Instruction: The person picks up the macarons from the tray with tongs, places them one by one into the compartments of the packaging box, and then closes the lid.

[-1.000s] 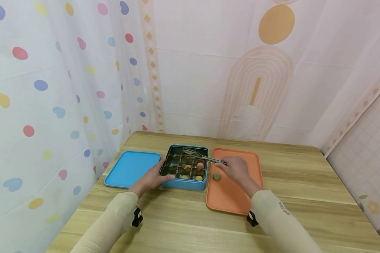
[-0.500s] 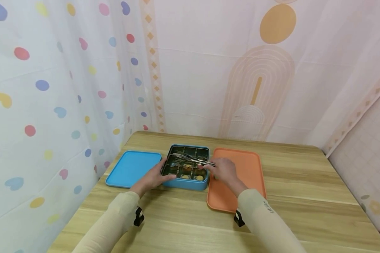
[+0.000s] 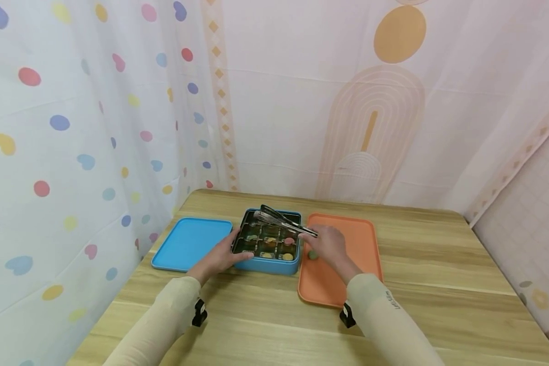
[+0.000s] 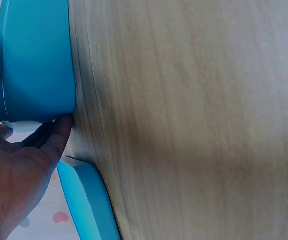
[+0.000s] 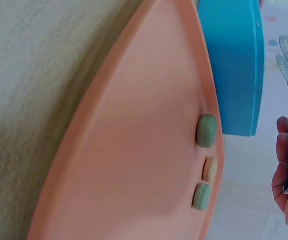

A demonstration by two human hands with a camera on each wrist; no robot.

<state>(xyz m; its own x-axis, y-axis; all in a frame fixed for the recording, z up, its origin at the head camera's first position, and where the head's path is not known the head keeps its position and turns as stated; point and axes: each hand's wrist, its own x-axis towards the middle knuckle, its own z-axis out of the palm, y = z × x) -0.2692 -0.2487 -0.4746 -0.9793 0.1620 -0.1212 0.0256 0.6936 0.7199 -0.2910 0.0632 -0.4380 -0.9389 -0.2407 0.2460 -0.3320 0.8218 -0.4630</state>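
Note:
My left hand (image 3: 219, 254) holds the near left corner of a blue compartment box (image 3: 270, 267), the thumb along its front rim and the fingers against its left side. In the box's dark compartments sit several macarons, among them a pink macaron (image 3: 289, 241) and a yellow macaron (image 3: 287, 257). My right hand (image 3: 330, 245) grips metal tongs (image 3: 285, 223) above the box. The tongs' tips stand apart over its back left part, with nothing seen between them. In the right wrist view, a green macaron (image 5: 206, 131) and two smaller-looking macarons lie on an orange tray (image 5: 134, 150).
A blue lid (image 3: 192, 244) lies flat left of the box. The orange tray stands close to the box's right side. Wooden tabletop (image 3: 256, 325) stretches in front, and patterned curtains (image 3: 274, 127) hang behind and at the sides.
The tongs first went left and down into the box, then rose with their tips spreading apart. My right hand moved left from over the tray. The left hand stays on the box.

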